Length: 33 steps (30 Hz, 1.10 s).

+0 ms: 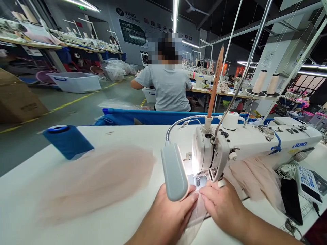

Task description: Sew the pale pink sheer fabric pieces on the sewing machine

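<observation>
A strip of sheer pale fabric (196,212) runs toward me from the presser foot (198,181) of a white JUKI sewing machine (258,141). My left hand (175,211) is closed on the strip's left side, fingers pressed together close to the foot. From the right, my right hand (221,202) grips the same strip with thumb and forefinger, their tips almost meeting my left fingers. A grey lamp head (174,173) hides part of the left hand. More sheer pinkish fabric (255,180) lies beneath the machine's arm.
Blurred pale fabric (102,180) spreads over the white table's left side, near a blue thread cone (68,141). A black phone (291,200) and a white device (308,182) lie at right. A pencil (216,81) stands on the machine. Ahead sits a person (171,86).
</observation>
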{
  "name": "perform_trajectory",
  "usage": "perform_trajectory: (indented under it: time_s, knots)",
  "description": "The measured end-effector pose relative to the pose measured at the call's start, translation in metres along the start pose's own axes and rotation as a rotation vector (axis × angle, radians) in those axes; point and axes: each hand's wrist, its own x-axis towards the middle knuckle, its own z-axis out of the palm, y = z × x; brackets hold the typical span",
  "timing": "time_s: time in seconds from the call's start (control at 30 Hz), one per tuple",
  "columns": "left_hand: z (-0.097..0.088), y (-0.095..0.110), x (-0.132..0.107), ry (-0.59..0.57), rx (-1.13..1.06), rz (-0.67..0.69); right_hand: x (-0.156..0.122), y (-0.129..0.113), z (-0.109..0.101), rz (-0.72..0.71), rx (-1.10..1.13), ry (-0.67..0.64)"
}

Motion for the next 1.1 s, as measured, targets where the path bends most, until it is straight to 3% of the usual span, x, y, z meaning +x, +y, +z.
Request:
perform_trajectory:
  time_s: [0.4, 0.63, 0.8, 1.0, 1.1]
  knots:
    - [-0.022, 0.004, 0.021, -0.021, -0.073, -0.003, -0.002, 0.004, 0.005, 0.015, -0.035, 0.015]
    - [-0.015, 0.003, 0.018, -0.063, -0.051, -0.045, 0.001, 0.004, 0.007, 0.015, -0.053, 0.031]
    - [-0.005, -0.004, 0.002, -0.063, -0.069, -0.080, 0.000, 0.005, -0.002, 0.027, -0.018, -0.042]
    - [-0.015, -0.006, -0.017, -0.306, -0.107, -0.088, -0.003, 0.003, -0.022, -0.134, 0.157, -0.104]
    - [-0.013, 0.002, -0.021, -0.310, -0.083, -0.092, -0.001, 0.004, -0.022, -0.191, 0.225, -0.094]
